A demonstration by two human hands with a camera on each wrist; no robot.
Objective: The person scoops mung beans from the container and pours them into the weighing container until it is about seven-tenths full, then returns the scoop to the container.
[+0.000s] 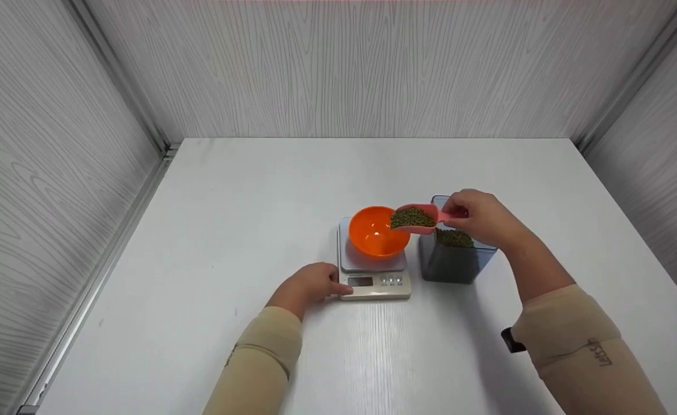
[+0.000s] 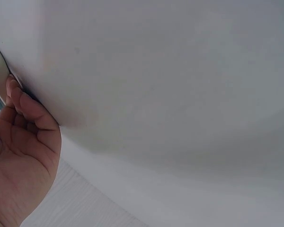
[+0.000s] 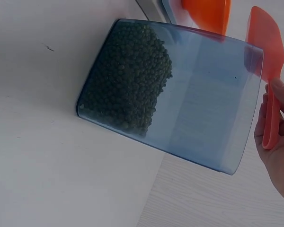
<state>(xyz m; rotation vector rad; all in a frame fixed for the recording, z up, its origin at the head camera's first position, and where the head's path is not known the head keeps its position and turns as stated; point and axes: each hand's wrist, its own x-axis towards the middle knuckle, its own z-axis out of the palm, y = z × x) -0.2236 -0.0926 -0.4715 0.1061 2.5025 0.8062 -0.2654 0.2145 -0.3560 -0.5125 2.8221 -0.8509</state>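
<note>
In the head view, right of centre, the right hand [image 1: 480, 216] pinches the handle of a red scoop [image 3: 270, 52]. The scoop is heaped with beans [image 1: 412, 218], its mouth over the right rim of the orange bowl [image 1: 372, 231]. The bowl sits on a scale [image 1: 376, 293], whose lower left corner the left hand [image 1: 312, 279] grips. The bin [image 1: 448, 266], just right, holds more beans. Apparently portioning; next likely calls for a gentle tilt, bowlward.
</note>
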